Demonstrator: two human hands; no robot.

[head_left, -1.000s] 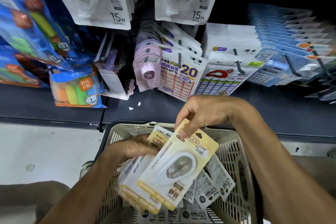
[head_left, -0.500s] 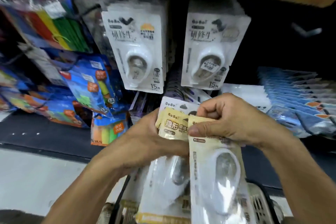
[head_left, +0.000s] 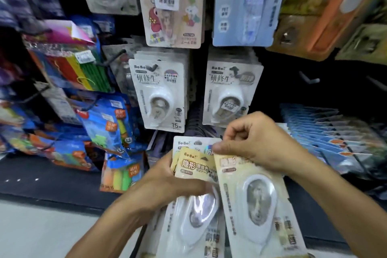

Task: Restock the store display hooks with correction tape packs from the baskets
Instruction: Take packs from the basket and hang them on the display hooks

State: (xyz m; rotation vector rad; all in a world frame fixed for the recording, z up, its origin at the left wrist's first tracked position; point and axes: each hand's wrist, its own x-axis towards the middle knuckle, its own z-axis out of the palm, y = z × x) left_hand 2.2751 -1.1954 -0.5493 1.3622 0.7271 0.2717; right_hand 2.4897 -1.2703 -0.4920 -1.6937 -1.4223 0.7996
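Display wall (head_left: 278, 90) ahead, crowded with hung goods; two white rows (head_left: 161, 94) of tape packs straight above the stack, a bare hook (head_left: 308, 78) up and right of the stack with dark open room around it. Stack (head_left: 194, 168) clamped in left hand (head_left: 159, 182), long axis upright. Single pack (head_left: 257, 201) just right of the stack, pinched at its top edge by right hand (head_left: 255, 142), nearer that hook.

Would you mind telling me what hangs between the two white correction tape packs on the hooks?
Nothing; in the head view only dark backing separates the left pack and right pack.
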